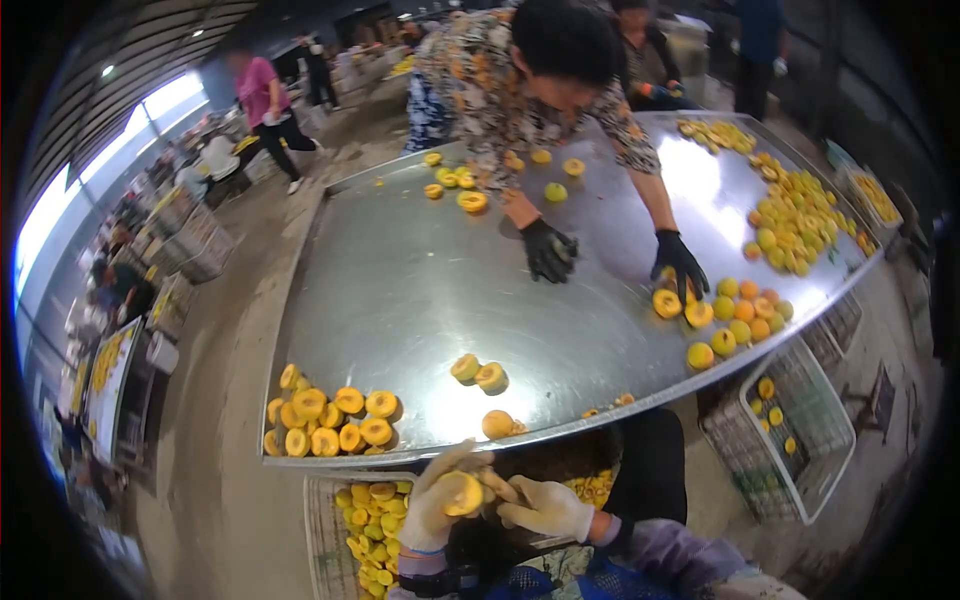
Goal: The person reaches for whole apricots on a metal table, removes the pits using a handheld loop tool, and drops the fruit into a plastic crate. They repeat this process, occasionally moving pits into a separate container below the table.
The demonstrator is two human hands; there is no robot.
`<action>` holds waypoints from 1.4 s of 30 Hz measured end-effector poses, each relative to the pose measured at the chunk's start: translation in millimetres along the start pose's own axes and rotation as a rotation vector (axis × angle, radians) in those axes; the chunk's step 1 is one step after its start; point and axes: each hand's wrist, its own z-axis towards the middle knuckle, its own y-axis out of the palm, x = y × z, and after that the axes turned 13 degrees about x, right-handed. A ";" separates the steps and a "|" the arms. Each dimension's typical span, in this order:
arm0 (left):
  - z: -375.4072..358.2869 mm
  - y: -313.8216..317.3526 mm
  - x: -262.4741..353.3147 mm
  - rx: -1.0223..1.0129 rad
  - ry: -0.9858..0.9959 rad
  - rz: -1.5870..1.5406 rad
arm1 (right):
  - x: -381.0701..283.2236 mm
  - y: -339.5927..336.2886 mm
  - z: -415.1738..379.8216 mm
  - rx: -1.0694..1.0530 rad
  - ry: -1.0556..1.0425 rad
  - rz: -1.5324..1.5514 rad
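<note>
My left hand (440, 500), in a pale work glove, is closed around a halved yellow peach (462, 494) just below the table's near edge. Close beside it, my gloved right hand (550, 510) grips a short tan stick-like tool (498, 486) whose tip points at my left hand; its working end is hard to make out. On the metal table (400, 260) in front of me lie a peach (497, 424) and two peach halves (477, 373). A cluster of pitted halves (325, 420) sits at the near left corner.
Below on the left stands a crate (330, 540) of peach halves; a bin (590, 488) with yellow pieces is under the edge. Across the table a person in black gloves (680, 268) handles peaches. Whole peaches (745, 315) and a pile of halves (800, 215) lie right, near a white crate (790, 430).
</note>
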 end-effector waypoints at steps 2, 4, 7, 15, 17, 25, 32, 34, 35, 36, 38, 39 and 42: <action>-11.0 24.2 7.2 -0.075 -0.031 0.156 | -5.7 -3.2 -7.7 0.086 0.026 -0.099; -11.6 27.7 1.3 -0.130 -0.030 0.188 | -5.3 -7.1 -9.6 0.070 0.044 -0.113; -19.2 38.2 2.1 -0.120 -0.037 0.252 | -2.0 -10.2 -17.3 0.099 0.062 -0.109; -30.0 50.6 3.1 -0.115 0.022 0.337 | -19.7 -16.5 -37.5 0.255 0.048 0.011; -33.0 51.9 1.5 0.041 0.100 0.276 | -34.9 -24.9 -38.8 0.266 -0.043 0.094; -36.5 53.8 -9.8 0.064 0.207 0.037 | -67.1 -30.5 -52.2 0.010 0.199 0.195; -45.5 59.0 -14.2 0.055 0.218 0.004 | -75.5 -30.0 -58.5 0.063 0.110 0.034; -47.7 60.6 -13.9 0.043 0.229 0.053 | -70.9 -27.4 -60.3 0.076 0.060 0.037; -48.6 61.3 -13.3 0.044 0.222 0.053 | -73.0 -26.6 -60.6 0.095 0.048 0.113; -49.3 62.0 -12.1 0.007 0.216 0.104 | -73.8 -26.2 -60.9 0.115 0.034 0.189; -52.0 64.2 -8.4 -0.030 0.206 0.153 | -71.4 -26.8 -61.8 0.140 0.091 0.277; -54.2 65.9 -5.7 -0.022 0.197 0.287 | -69.8 -27.2 -62.4 0.165 0.143 0.365; -48.4 49.8 -3.2 -0.026 0.131 0.540 | -60.7 -28.0 -62.1 0.207 0.139 0.355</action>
